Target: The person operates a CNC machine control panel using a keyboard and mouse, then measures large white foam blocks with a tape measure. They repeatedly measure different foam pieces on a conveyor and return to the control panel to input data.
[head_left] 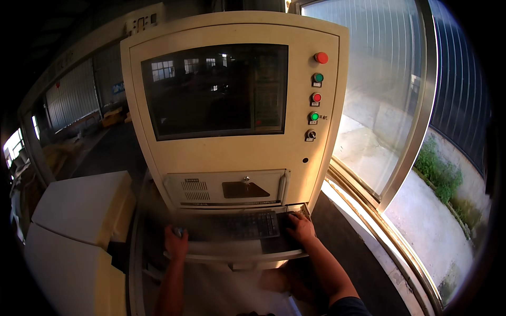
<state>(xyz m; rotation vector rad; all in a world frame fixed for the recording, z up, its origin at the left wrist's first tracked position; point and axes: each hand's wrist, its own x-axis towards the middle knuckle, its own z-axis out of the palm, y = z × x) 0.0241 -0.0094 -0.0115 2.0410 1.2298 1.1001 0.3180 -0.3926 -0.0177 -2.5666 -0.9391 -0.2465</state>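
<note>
A cream control cabinet stands in front of me, with a dark keyboard (247, 225) on its pulled-out drawer. To the right of the keyboard, my right hand (302, 228) curves over what looks like a dark computer mouse, mostly hidden under the fingers. My left hand (176, 243) is at the drawer's left end, closed round a small grey, rounded thing (180, 231) whose kind I cannot make out. The left part of the keyboard is blurred and in shadow.
Above the drawer are a dark reflecting screen (211, 95) and a column of buttons (317, 98), one glowing green. White-topped blocks or boxes (79, 208) stand at the left. A metal-framed glass door (421, 105) at the right shows a concrete strip and green plants outside.
</note>
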